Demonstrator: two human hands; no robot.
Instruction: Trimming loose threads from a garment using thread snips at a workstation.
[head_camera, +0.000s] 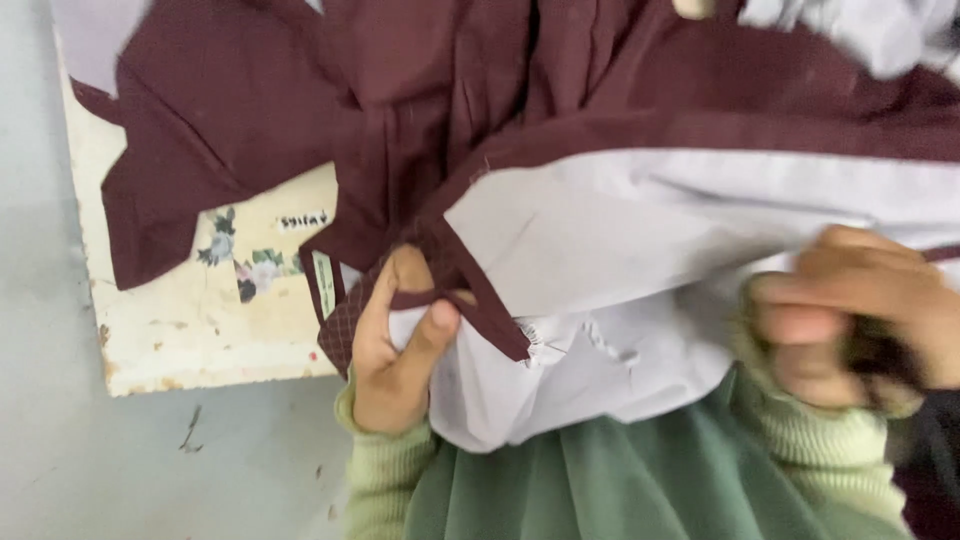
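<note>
A dark maroon cloth garment with pale lavender lining is pinched at its maroon strap by the left hand — the blurred right hand is pressed against the lining, above a worn cream-painted board.

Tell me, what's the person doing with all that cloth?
A person in pale green knitted sleeves is handling a dark maroon fabric piece joined to pale lavender cloth. The left hand pinches a narrow maroon strip at the seam. The blurred right hand grips the lavender edge. The fabric drapes over a worn cream board.
</note>
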